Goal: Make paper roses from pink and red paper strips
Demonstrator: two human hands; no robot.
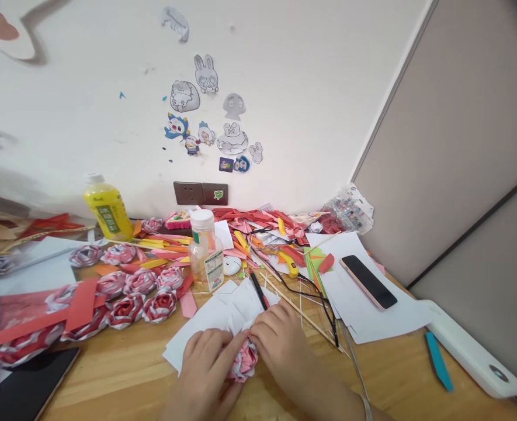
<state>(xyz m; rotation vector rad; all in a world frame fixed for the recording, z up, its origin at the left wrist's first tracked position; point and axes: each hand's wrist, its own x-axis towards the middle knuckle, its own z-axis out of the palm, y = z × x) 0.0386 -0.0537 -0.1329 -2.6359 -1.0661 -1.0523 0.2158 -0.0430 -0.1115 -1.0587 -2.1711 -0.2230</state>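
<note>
Between my hands, low in the middle of the view, is a pink and white paper rose. My left hand wraps round its left side with the fingers bent over the top. My right hand pinches at the rose's upper right edge, its fingertips near those of the left. Under and behind the hands lie white paper sheets, some folded. A black and red pen rests on them just beyond my right hand. The rose's underside is hidden.
Finished paper roses cluster at the left, near a dark tablet. Behind stand a clear jar and a yellow bottle. Paper strips, sticks and a yellow cutter spread behind. A phone lies on paper at the right.
</note>
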